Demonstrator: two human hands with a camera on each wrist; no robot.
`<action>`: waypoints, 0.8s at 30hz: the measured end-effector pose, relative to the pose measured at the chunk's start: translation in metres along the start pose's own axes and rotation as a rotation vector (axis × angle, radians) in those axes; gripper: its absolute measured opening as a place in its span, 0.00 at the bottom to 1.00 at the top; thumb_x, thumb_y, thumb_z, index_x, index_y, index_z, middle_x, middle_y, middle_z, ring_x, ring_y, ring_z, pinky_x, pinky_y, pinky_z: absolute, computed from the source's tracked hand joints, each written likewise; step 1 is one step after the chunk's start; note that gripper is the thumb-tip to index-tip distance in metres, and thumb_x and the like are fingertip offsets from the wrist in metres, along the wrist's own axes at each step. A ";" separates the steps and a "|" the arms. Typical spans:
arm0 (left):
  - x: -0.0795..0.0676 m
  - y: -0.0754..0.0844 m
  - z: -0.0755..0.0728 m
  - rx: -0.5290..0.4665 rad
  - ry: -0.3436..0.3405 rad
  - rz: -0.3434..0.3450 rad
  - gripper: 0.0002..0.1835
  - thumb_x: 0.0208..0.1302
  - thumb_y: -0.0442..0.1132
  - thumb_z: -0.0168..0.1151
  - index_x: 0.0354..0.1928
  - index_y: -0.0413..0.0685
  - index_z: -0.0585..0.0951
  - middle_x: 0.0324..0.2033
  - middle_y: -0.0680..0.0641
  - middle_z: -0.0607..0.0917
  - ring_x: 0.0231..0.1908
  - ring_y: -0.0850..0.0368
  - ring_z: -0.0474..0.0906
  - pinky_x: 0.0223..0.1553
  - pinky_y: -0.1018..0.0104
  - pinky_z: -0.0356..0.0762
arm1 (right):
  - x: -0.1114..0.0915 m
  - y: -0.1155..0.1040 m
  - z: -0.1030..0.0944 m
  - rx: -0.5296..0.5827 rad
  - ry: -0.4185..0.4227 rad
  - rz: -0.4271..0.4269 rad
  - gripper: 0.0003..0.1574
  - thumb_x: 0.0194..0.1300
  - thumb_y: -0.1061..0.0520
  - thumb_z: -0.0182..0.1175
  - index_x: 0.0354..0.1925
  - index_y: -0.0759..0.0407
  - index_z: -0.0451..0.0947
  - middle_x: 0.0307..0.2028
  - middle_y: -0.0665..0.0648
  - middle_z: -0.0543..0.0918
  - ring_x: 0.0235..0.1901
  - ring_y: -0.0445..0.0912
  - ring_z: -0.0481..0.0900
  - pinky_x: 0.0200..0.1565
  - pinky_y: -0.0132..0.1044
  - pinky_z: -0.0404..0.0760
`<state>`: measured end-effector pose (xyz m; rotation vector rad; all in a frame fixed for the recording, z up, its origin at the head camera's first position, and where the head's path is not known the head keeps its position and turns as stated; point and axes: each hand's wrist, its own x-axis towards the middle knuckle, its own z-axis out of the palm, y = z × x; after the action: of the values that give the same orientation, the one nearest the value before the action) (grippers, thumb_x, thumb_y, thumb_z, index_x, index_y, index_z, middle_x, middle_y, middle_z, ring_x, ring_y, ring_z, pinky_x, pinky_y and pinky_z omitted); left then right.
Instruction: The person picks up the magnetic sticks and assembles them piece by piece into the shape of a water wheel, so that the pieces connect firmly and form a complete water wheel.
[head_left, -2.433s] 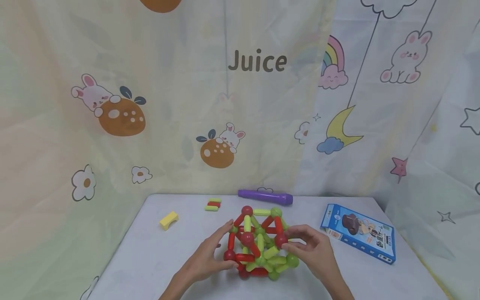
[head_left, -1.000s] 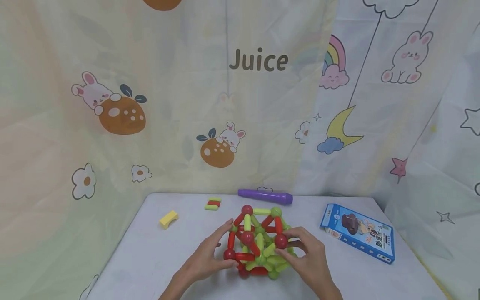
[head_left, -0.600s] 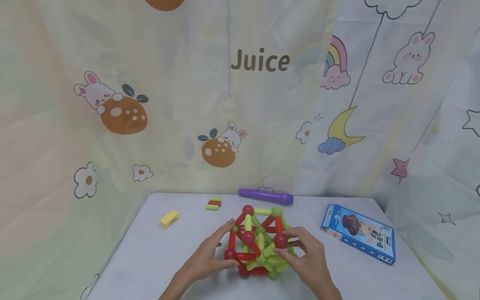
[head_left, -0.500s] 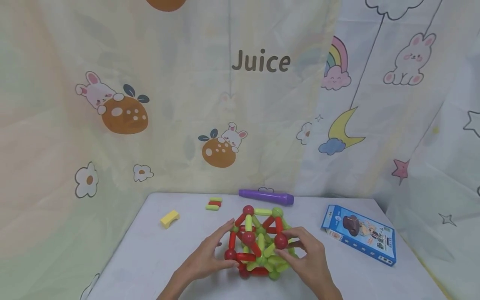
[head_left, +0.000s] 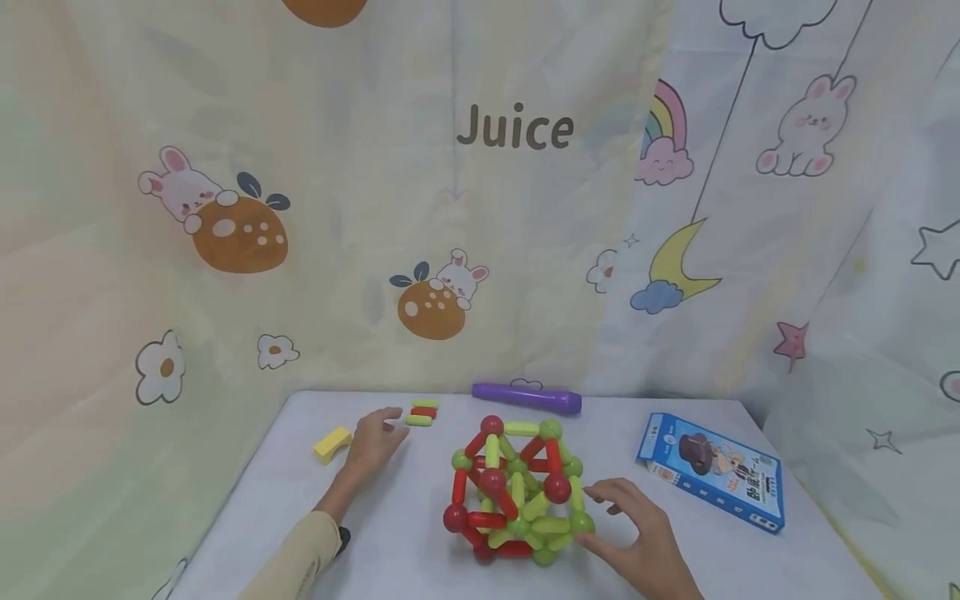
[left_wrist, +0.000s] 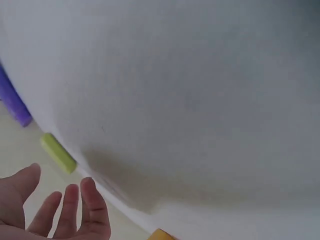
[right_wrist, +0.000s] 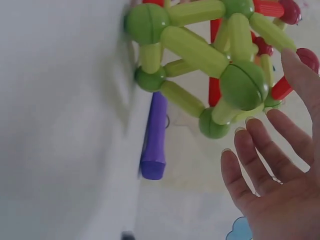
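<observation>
A cage-like frame of red and green balls joined by short rods point(head_left: 517, 527) stands on the white table; it resembles a magnetic stick-and-ball building toy. My right hand point(head_left: 637, 533) is at its right side with fingers apart and nothing gripped. In the right wrist view the fingertips point(right_wrist: 243, 137) lie close to a green ball point(right_wrist: 243, 85); whether the thumb touches the toy I cannot tell. Farther back on the left, my left hand point(head_left: 372, 443) reaches out, fingers loosely bent and holding nothing. Just beyond it lie loose green and red rods point(head_left: 422, 412), one green rod point(left_wrist: 59, 152) near its fingertips.
A yellow arched block point(head_left: 332, 444) lies left of my left hand. Along the back edge rests a purple stick with a thicker end point(head_left: 527, 397). A blue printed box point(head_left: 716, 471) is at the right. A patterned curtain point(head_left: 337, 292) hangs behind the table point(head_left: 255, 517).
My left hand has let go of the toy's left side and moved back and left toward the loose rods. The right hand has let go of the red ball and shifted slightly right.
</observation>
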<state>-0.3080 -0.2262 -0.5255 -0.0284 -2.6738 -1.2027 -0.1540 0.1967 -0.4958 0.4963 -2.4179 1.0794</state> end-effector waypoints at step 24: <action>-0.021 0.009 0.008 0.201 -0.023 0.056 0.08 0.59 0.28 0.78 0.42 0.38 0.92 0.38 0.43 0.92 0.37 0.50 0.88 0.40 0.51 0.88 | -0.006 0.006 0.006 0.074 -0.053 0.079 0.27 0.54 0.56 0.85 0.52 0.45 0.88 0.47 0.40 0.87 0.44 0.44 0.85 0.41 0.39 0.89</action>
<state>-0.2882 -0.2133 -0.5282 -0.0852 -2.7801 -0.9184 -0.1533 0.1961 -0.5062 0.4630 -2.4688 1.2075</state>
